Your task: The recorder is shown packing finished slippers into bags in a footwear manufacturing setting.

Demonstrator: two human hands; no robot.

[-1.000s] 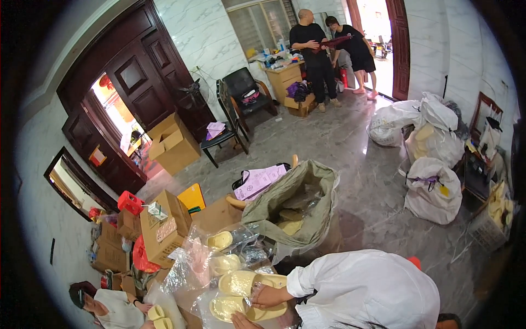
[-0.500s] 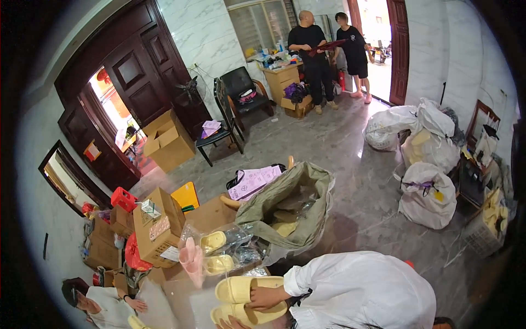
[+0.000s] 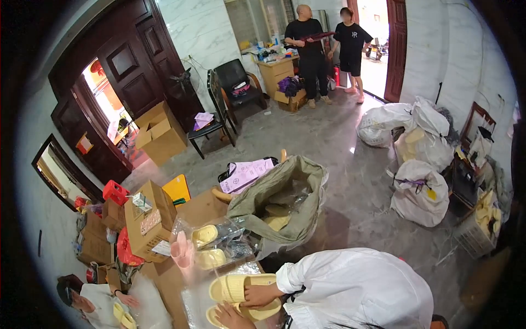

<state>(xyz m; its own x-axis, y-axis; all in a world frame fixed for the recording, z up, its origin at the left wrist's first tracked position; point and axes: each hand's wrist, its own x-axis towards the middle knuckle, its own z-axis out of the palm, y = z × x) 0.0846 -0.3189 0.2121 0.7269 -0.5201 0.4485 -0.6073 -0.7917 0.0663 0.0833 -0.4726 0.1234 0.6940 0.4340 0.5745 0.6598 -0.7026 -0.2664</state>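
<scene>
Gripping a pair of pale yellow slippers (image 3: 236, 287) at six o'clock, low in the view: right hand (image 3: 262, 295) closed over the upper slipper from the white sleeve (image 3: 356, 288) side, left hand (image 3: 233, 317) flat under the lower one, fingers curled at its edge. Compared with half a second ago, held much the same, only carried a little lower and nearer the body; a second ago, pressed among the loose slippers on the clear plastic instead. Lying behind on the counter (image 3: 200, 205): two more yellow slippers in clear bags (image 3: 207, 236), a pink one (image 3: 181, 249) at their nine o'clock, an open green sack (image 3: 285, 192) at two o'clock. Stacked at nine o'clock: cardboard boxes (image 3: 145, 219). Sitting at seven o'clock: another person (image 3: 90, 299) with a slipper. Filling the room beyond: grey stone floor (image 3: 339, 142), dark wooden doors (image 3: 137, 71), black chairs (image 3: 235, 88), white sacks (image 3: 419, 192) at three o'clock, two people standing (image 3: 329, 44) at twelve.
</scene>
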